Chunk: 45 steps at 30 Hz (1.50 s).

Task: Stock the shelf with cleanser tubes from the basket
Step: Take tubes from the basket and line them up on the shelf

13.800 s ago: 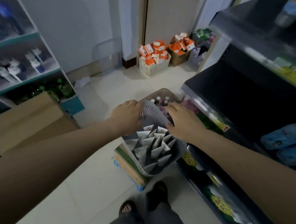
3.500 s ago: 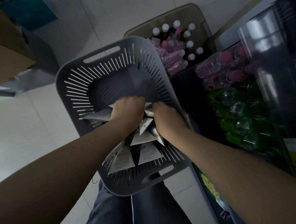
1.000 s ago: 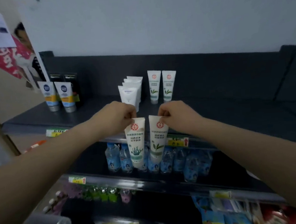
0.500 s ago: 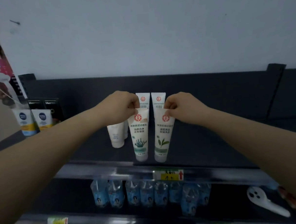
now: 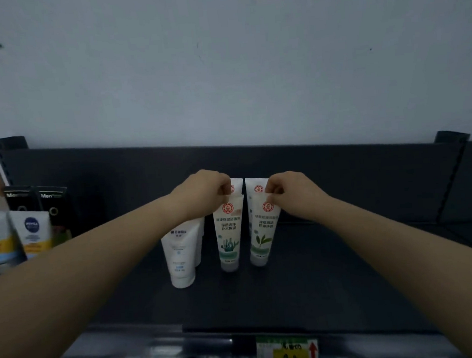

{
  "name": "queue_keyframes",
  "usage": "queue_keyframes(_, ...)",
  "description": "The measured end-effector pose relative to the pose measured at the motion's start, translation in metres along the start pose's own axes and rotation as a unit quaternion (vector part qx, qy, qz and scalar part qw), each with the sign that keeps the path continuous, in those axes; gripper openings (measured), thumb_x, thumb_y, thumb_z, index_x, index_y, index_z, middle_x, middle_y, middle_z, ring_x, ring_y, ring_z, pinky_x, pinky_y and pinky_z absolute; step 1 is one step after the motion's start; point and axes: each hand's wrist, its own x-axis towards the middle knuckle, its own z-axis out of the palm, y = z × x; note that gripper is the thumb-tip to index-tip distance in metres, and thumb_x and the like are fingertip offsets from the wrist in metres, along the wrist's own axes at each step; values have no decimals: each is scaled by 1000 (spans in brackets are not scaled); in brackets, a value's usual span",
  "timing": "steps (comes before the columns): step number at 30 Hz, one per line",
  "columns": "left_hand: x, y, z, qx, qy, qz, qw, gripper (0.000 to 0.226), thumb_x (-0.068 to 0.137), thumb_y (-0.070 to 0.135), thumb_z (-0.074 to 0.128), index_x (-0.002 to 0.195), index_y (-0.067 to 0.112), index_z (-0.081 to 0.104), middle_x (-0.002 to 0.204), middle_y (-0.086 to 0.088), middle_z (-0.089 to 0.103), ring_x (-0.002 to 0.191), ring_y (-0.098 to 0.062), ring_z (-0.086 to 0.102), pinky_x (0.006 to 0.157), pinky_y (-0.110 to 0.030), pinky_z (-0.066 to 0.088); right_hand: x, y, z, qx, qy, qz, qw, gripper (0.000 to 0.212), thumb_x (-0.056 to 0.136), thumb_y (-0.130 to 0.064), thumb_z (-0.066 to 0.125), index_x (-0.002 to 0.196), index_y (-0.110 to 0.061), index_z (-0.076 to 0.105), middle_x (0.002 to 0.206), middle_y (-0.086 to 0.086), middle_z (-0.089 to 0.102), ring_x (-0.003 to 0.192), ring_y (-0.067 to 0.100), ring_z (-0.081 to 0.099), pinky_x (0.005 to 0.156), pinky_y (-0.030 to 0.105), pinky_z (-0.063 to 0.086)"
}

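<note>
1. Versus a second ago: left tube (image 5: 229, 235) and right tube (image 5: 262, 233) no longer held in the air ahead of the shelf lip. Carried in over the shelf (image 5: 334, 283).
2. Versus half a second ago: pushed slightly deeper. Caps now look seated on the shelf, both upright, cap down, side by side with a narrow gap.
3. Landed just in front of two back tubes (image 5: 255, 187) with matching print, so extending both rows forward.
4. Left hand (image 5: 202, 193): curled, pinching the top crimp of the left tube between thumb and fingers. Not let go yet.
5. Right hand (image 5: 294, 191): same pinch on the crimp of the right tube. Not let go yet.
6. White tube (image 5: 180, 255) just left of the left tube, seemingly not touching.
7. Basket out of view now; plenty of tubes in it a few seconds ago, so probably more trips to come.
8. Judgement: placement of this pair nearly done; only release and withdrawal left.
9. Risk: tall tubes on narrow caps, so likely to tip if released off-vertical or brushed on the way out, possibly knocking over the back tubes.
</note>
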Motion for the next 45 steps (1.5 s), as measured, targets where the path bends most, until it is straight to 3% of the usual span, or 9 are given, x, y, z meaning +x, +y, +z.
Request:
queue_keyframes(11,36,-21,18,-21,4,-4,1000,8,93,18,56,99,20,61,92,8,59,86,-11,60,73,-25,50,30,11,12,-7,5,12,1000,10,92,-12,56,93,-22,58,104,-1,60,88,11,57,60,15,42)
queue_keyframes(19,46,-25,23,-31,4,-10,999,12,93,18,54,102,19,62,94,6,61,88,-13,62,77,-30,54,41,12,18,-29,2,12,1000,13,93,-13,54,103,-17,62,110,1,61,92,12,57,75,24,49)
queue_keyframes(25,48,-31,26,-34,17,-16,999,11,93,18,55,101,20,62,93,6,62,88,-14,62,77,-31,55,45,13,22,-28,3,15,999,17,94,-13,52,108,-15,61,112,1,60,92,11,55,74,23,47)
queue_keyframes(34,50,-26,29,-14,27,-5,1000,11,93,19,54,100,18,62,95,2,65,86,-15,63,76,-34,56,48,10,24,-28,8,18,999,10,94,-14,53,101,-18,59,99,-5,54,88,9,54,68,20,45)
queue_keyframes(45,53,-24,27,-6,-7,-27,1000,14,93,18,53,104,18,61,102,0,65,90,-16,62,75,-31,54,46,7,22,-17,-14,26,999,19,92,-14,53,110,-17,60,108,-2,58,94,12,57,74,25,50)
